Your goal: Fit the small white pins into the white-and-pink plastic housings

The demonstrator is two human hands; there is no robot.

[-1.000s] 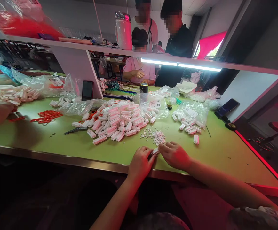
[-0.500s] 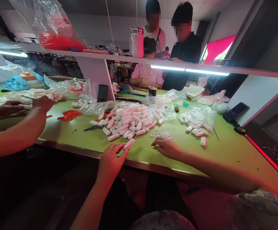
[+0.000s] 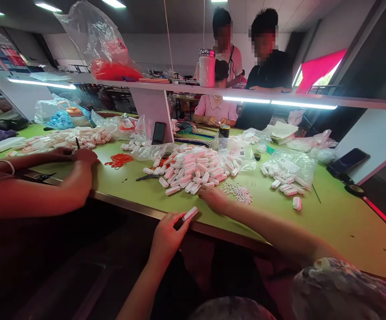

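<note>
My left hand grips a small white oblong plastic piece between thumb and fingers, near the table's front edge. The kind of part is not clear. Just beyond it, my right hand reaches left to the front of a large heap of similar white pieces. Its fingertips are beside or on the lowest pieces, and whether they hold one I cannot tell. Right of that hand lies a scatter of tiny white bits.
A co-worker's hands work at left beside another white heap. Orange strips, dark pliers, an upright phone and a clear bag with white pieces lie around. A shelf crosses above; people are behind it.
My right hand has moved left from the tiny bits to the front of the heap. My left hand still holds the white piece. The view has shifted, so the scene sits further right.
</note>
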